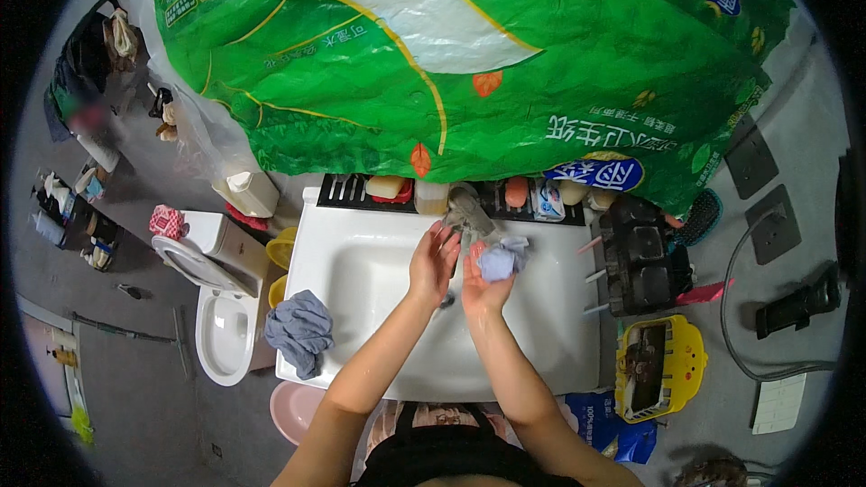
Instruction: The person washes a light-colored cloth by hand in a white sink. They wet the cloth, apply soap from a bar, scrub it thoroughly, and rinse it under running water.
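Over the white washbasin, both forearms reach in from the lower edge. My left hand is open beside the faucet, fingers stretched up toward it and nothing in the palm. To its right, my right hand is closed round a small crumpled pale-blue cloth, which sits on the palm and fingers. Part of the grip is hidden by the cloth. A larger grey-blue cloth lies bunched over the basin's left front corner, apart from both hands.
A big green plastic package hangs over the far side. Soap bars sit on the black ledge behind the faucet. Left stands a toilet, with a pink basin below. A yellow basket and black rack are at right.
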{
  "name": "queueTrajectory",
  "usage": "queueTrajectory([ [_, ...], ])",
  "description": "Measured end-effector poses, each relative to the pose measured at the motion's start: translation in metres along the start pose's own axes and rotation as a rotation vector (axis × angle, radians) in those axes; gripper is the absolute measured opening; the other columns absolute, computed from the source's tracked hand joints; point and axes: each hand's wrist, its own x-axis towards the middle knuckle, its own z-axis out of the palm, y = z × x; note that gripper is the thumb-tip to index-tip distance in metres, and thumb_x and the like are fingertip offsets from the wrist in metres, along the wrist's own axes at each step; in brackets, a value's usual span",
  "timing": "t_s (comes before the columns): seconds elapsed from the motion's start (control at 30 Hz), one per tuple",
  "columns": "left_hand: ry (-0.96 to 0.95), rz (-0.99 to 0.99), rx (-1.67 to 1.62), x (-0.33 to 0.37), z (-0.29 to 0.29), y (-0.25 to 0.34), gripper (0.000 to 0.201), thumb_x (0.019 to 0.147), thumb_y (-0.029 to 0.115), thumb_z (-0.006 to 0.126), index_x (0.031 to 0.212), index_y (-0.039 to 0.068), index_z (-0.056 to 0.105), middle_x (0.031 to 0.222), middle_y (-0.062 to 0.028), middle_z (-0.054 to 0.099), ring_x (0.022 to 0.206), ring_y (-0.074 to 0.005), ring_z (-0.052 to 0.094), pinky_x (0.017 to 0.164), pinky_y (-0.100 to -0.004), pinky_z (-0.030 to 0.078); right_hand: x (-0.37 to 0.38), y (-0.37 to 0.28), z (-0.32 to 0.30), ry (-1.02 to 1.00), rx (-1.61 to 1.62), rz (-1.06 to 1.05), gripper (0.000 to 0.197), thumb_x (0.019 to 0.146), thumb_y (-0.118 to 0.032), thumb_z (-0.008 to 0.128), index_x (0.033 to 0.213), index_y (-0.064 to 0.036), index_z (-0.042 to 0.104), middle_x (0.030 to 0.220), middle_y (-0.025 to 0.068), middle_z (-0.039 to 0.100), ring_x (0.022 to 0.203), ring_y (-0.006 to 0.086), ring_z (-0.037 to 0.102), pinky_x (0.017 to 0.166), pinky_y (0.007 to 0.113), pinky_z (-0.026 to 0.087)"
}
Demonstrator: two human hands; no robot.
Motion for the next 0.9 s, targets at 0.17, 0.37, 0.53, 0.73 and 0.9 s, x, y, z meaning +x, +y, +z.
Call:
queueTrajectory([
  [0.17,0.343,0.072,0.268,-0.028,-0.093,-0.017,0.025,0.085,0.025,0.044,0.104,0.009,0.050,0.097,-0.0035,0.053,0.085,-0.0151,0.050,0.070,-0.0281,0.043,-0.015,0.009,-0.082,0.043,-0.302,-0.078,0.033,0.082,-0.031,0.048,0.105,-0.0079,0.046,0.101,0.0058,0.051,0.091,0.0181,0.051,0.083,0.031,0.041],
  [0.37,0.368,-0.464,0.562,-0.041,-0.142,-0.048,0.014,0.080,0.023,0.049,0.089,0.012,0.050,0.087,-0.0001,0.053,0.076,-0.0107,0.050,0.062,-0.0227,0.038,0.021,0.031,-0.168,-0.020,-1.286,0.027,0.033,0.075,-0.015,0.054,0.105,-0.0045,0.045,0.094,0.0043,0.053,0.087,0.0141,0.051,0.076,0.028,0.042],
  [0.53,0.402,-0.176,0.466,-0.038,-0.177,-0.060,0.010,0.079,0.010,0.049,0.087,0.012,0.043,0.081,0.0011,0.052,0.067,-0.0091,0.048,0.051,-0.0225,0.036,0.036,0.046,-0.147,-0.119,-1.167,0.265,0.030,0.071,-0.020,0.060,0.096,-0.0050,0.052,0.087,0.0021,0.055,0.078,0.0126,0.051,0.067,0.025,0.040],
  [0.73,0.485,-0.068,0.443,-0.033,-0.201,-0.048,0.018,0.084,0.005,0.040,0.100,0.013,0.040,0.083,-0.0024,0.052,0.070,-0.0112,0.049,0.055,-0.0260,0.041,0.067,0.043,-0.151,-0.092,-1.163,0.244,0.022,0.074,-0.020,0.059,0.092,-0.0090,0.054,0.084,0.0011,0.055,0.073,0.0112,0.051,0.061,0.028,0.040],
  [0.9,0.537,-0.045,0.543,-0.026,-0.211,-0.035,0.011,0.085,0.009,0.041,0.095,0.010,0.045,0.080,-0.0041,0.053,0.067,-0.0112,0.050,0.053,-0.0238,0.042,0.063,0.036,-0.147,-0.056,-0.758,0.442,0.019,0.077,-0.013,0.054,0.095,-0.0084,0.050,0.089,0.0030,0.055,0.084,0.0170,0.053,0.074,0.030,0.043],
])
